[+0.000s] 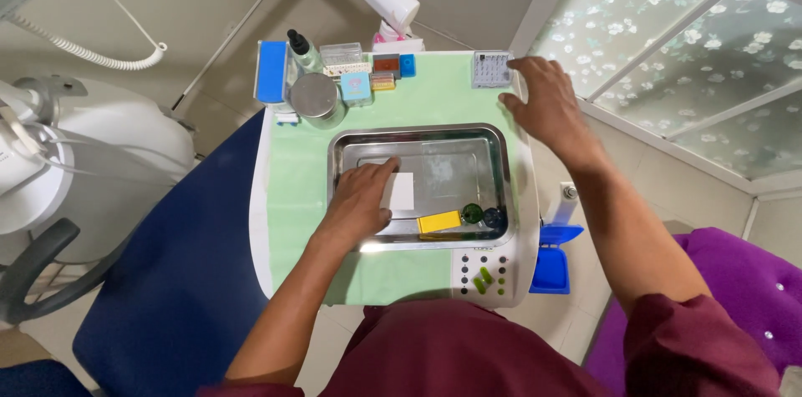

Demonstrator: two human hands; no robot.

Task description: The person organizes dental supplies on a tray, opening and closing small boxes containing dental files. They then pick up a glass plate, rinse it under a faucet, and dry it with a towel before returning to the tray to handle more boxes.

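Note:
A shiny metal tray (351, 146) lies on a pale green sheet (292, 188) that covers a small white instrument table. My left hand (361, 197) rests inside the tray, fingers apart, its fingertips on a white square pad (403, 191). A yellow flat piece (439, 221) and two dark round items (483, 215) lie at the tray's near edge. My right hand (547, 101) lies spread at the table's far right corner, touching a small grey gridded box (491, 68).
Along the table's far edge stand a blue box (271, 71), a dark-capped bottle (302, 50), a round metal jar (317, 99) and several small boxes. Buttons (483, 274) sit at the front edge. A blue dental chair (175, 280) lies left, a frosted window right.

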